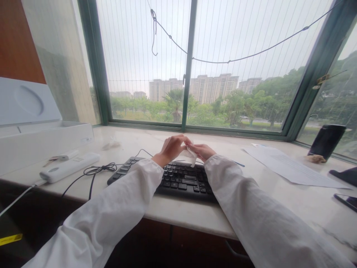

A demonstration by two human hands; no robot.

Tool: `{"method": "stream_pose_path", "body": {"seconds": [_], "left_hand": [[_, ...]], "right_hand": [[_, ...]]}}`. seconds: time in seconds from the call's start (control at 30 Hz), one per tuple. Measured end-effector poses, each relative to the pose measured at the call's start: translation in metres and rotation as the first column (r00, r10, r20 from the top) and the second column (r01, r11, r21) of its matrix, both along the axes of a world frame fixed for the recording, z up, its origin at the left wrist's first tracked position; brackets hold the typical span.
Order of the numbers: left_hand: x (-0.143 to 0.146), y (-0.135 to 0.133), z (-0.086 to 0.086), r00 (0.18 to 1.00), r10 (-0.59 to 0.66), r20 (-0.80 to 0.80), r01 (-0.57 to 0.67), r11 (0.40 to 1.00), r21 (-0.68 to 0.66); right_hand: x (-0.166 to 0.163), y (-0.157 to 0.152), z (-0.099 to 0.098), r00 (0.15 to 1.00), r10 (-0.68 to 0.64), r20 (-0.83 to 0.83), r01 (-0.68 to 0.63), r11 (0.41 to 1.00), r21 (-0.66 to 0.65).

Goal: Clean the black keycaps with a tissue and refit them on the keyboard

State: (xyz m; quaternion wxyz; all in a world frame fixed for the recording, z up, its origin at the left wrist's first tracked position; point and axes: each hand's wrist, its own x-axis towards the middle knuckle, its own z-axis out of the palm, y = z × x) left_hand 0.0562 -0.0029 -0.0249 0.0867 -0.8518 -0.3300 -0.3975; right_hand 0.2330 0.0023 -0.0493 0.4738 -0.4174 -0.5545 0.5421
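Above the back part of a black keyboard, my two hands meet at their fingertips. A thin white tissue is pinched between them, and one end of it hangs down over the keys. My left hand arches over with its fingers closed on the tissue. From the other side, my right hand has its fingers pressed together on the same tissue. Part of the tissue is hidden by the fingers. White sleeves cover both forearms and hide parts of the keyboard's ends.
A white power strip, a coiled black cable and an open white box are on the left. Printed paper, an upright black object and a phone lie to the right. Windows rise behind the counter.
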Motion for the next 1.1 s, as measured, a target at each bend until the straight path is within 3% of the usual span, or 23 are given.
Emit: {"method": "stream_pose_path", "body": {"seconds": [0.3, 0.53, 0.87, 1.1], "left_hand": [[0.003, 0.005, -0.003, 0.996, 0.021, 0.083, -0.021, 1.0, 0.002], [0.006, -0.001, -0.003, 0.993, -0.04, 0.112, 0.039, 0.999, 0.017], [0.007, -0.005, 0.0, 0.99, -0.045, 0.137, 0.042, 0.999, 0.024], [0.007, -0.006, 0.001, 0.988, -0.01, 0.156, 0.005, 1.0, 0.031]], "right_hand": [[-0.002, -0.006, 0.009, 0.994, -0.07, -0.079, 0.062, 0.993, -0.1], [0.0, -0.007, 0.011, 0.985, -0.159, -0.068, 0.152, 0.984, -0.097], [-0.002, -0.005, 0.009, 0.984, -0.11, -0.143, 0.088, 0.984, -0.154], [-0.005, -0.014, 0.016, 0.986, -0.063, -0.158, 0.043, 0.991, -0.126]]}}
